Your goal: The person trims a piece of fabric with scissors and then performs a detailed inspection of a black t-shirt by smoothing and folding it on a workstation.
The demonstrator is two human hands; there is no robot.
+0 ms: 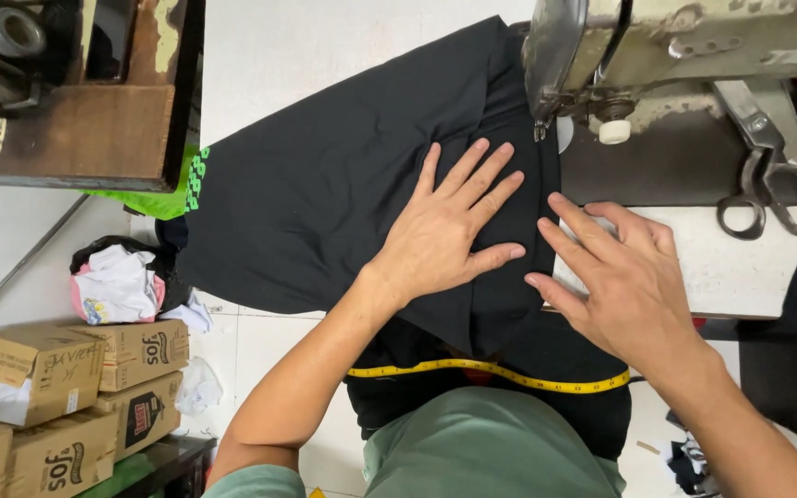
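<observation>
Both my hands press the black cloth (325, 184) flat by the sewing machine (657, 55).

My left hand (445, 231) and right hand (624, 281) lie open, fingers spread, holding nothing; the fold sits just below the needle, not sewn yet, I think.

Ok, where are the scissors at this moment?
In the head view the scissors lie at the upper right on the sewing machine table, just right of the sewing machine head and beyond the right hand.
</observation>
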